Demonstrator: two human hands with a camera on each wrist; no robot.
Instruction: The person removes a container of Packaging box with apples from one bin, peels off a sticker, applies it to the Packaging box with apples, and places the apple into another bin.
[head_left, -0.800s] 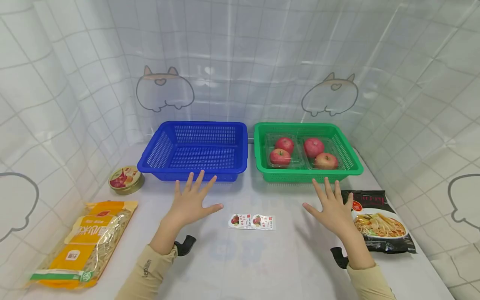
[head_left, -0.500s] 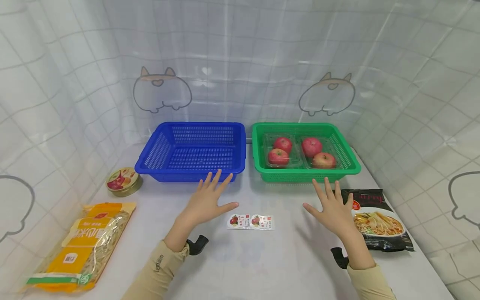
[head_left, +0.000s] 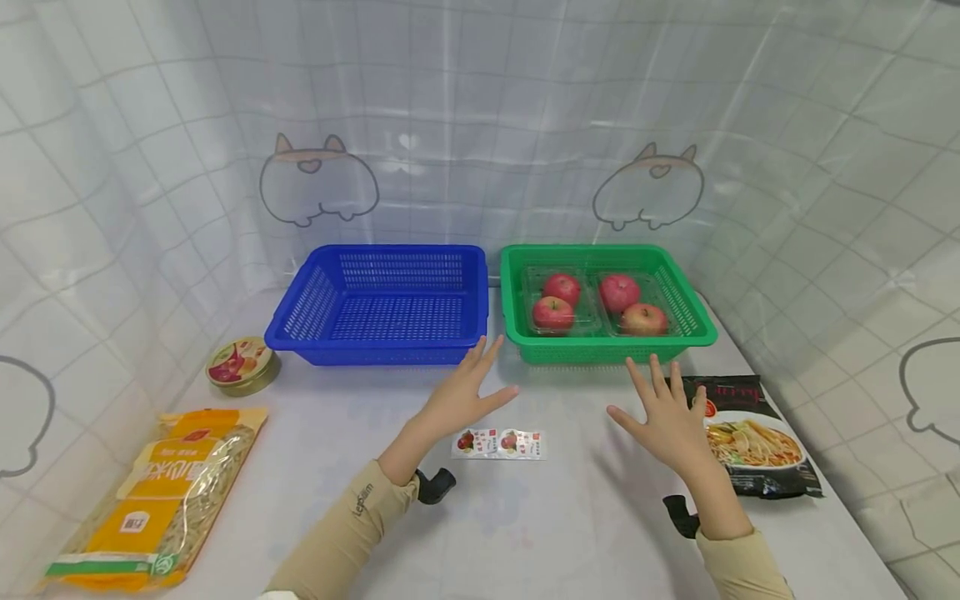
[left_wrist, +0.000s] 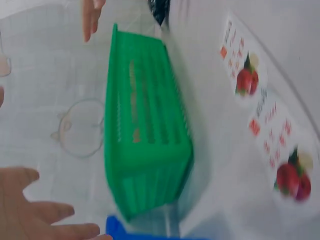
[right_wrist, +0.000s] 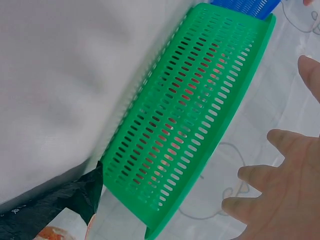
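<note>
My left hand (head_left: pixel 459 402), fingers spread and holding nothing, hovers over the table between the blue basket (head_left: pixel 378 354) and the apple stickers (head_left: pixel 498 444). The right hand (head_left: pixel 670 423) is also spread and bare, in front of the green basket (head_left: pixel 600 350) and partly over the black noodle packet (head_left: pixel 753 442). Inside the green basket lie two clear plastic boxes with red apples (head_left: pixel 553 315). Nothing lies in the blue basket. In the left wrist view the stickers (left_wrist: pixel 287 145) lie flat, printed with red fruit. The right wrist view has the green basket (right_wrist: pixel 175 115) beside my fingers.
A round gold tin (head_left: pixel 242 367) stands at the left, beside the blue basket. An orange-and-clear bag of noodles (head_left: pixel 161 500) lies at the front left. A white curtain (head_left: pixel 480 125) with grid lines encloses the table at the back and sides.
My left hand has moved right, from in front of the blue basket toward the gap between the baskets. The right hand stays nearly in place. The view has shifted slightly.
</note>
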